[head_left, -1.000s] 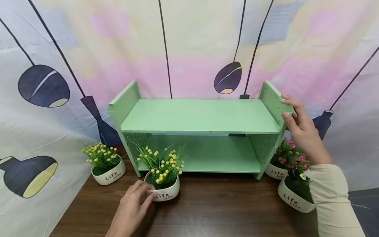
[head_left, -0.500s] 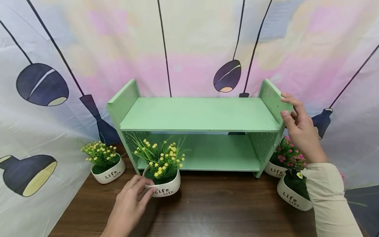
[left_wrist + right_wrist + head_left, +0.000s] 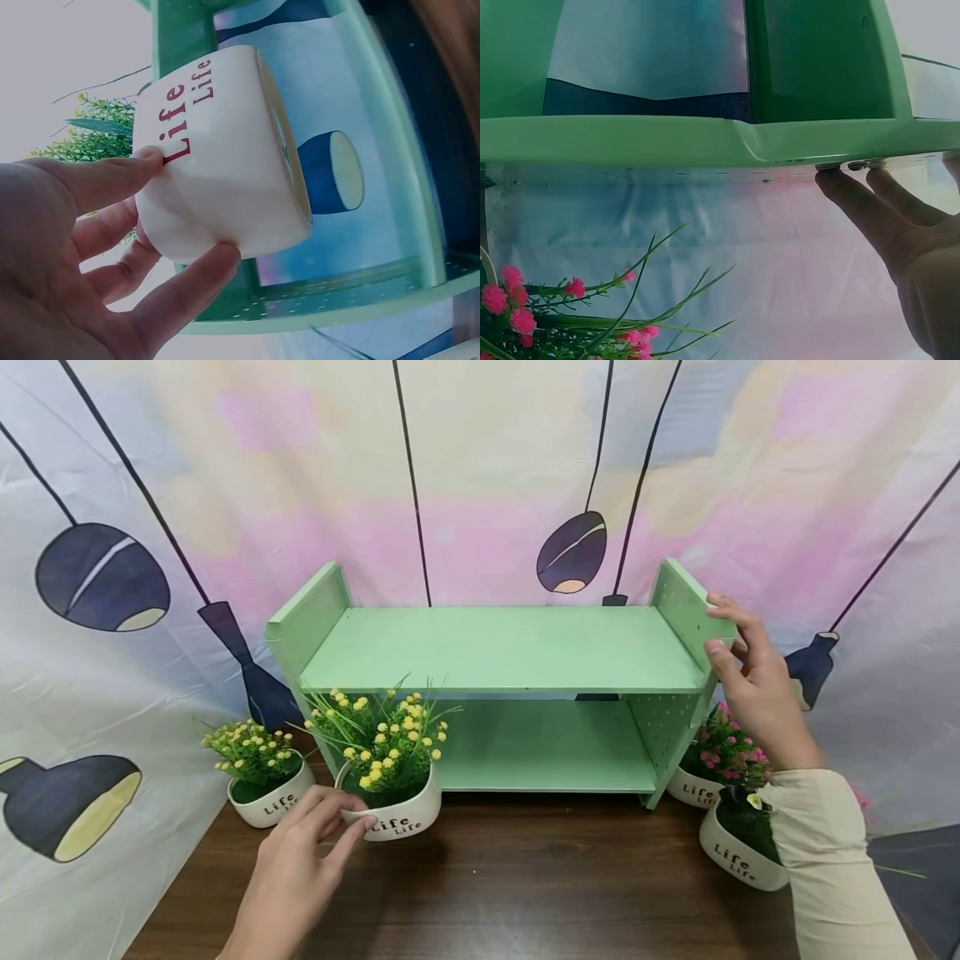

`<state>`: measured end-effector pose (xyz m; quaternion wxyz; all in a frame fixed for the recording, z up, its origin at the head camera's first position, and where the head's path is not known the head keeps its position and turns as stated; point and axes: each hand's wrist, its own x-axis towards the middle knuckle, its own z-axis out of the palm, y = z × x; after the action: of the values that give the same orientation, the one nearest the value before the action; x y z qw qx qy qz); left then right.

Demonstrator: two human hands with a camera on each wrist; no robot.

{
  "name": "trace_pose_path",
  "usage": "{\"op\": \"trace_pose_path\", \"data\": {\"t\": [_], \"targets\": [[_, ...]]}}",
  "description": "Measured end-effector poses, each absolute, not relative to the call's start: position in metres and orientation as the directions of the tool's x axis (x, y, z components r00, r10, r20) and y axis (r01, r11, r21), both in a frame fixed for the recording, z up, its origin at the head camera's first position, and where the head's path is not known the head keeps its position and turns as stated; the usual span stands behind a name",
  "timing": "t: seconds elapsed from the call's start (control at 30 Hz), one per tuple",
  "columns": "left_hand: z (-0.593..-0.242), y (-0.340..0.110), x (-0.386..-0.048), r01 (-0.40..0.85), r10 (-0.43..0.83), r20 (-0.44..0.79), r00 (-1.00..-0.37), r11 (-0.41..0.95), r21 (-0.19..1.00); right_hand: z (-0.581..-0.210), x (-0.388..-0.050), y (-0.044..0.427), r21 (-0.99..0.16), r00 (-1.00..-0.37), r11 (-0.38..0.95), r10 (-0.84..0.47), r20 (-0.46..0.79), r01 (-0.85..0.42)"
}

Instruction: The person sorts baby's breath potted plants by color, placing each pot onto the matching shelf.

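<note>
My left hand (image 3: 296, 860) pinches the left rim of a white "Life" pot (image 3: 405, 814) with yellow flowers (image 3: 386, 743), in front of the left part of the green shelf (image 3: 502, 647). In the left wrist view the pot (image 3: 217, 165) is lifted, its underside showing, with the thumb and fingers of the left hand (image 3: 112, 247) against its wall. My right hand (image 3: 761, 693) touches the upper front corner of the shelf's right side panel; in the right wrist view the fingertips of that hand (image 3: 915, 232) rest along the panel's outer side.
Another yellow-flowered pot (image 3: 273, 802) stands left of the shelf on the brown table (image 3: 525, 893). At the right, a pink-flowered pot (image 3: 693, 789) stands beside the shelf, with a white pot (image 3: 738, 856) in front, partly behind the sleeve. A patterned cloth (image 3: 495, 468) hangs behind.
The left hand has raised the yellow-flowered pot off the table and moved it a little to the left. The right hand stays at the shelf's corner.
</note>
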<state>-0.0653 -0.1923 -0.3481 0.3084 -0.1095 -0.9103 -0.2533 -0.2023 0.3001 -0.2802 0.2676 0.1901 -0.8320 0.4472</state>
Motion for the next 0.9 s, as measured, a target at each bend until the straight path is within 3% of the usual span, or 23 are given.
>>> {"op": "trace_pose_path", "data": {"t": [0.2,0.7,0.9], "targets": [[-0.341,-0.196,-0.067,0.387,0.055,0.654,-0.754,0.843,0.375,-0.283,-0.205,0.299,-0.66,-0.789,0.505,-0.07,0.611,-0.556],[-0.312,-0.189,-0.067,0.372,0.046,0.634,-0.772,0.841,0.392,-0.292,-0.21,0.294,-0.651,-0.742,0.478,-0.002,0.67,-0.59],[-0.298,-0.188,-0.069,0.393,0.066,0.656,-0.752,0.844,0.365,-0.293,-0.21,0.292,-0.64,-0.725,0.475,0.005,0.688,-0.604]]}}
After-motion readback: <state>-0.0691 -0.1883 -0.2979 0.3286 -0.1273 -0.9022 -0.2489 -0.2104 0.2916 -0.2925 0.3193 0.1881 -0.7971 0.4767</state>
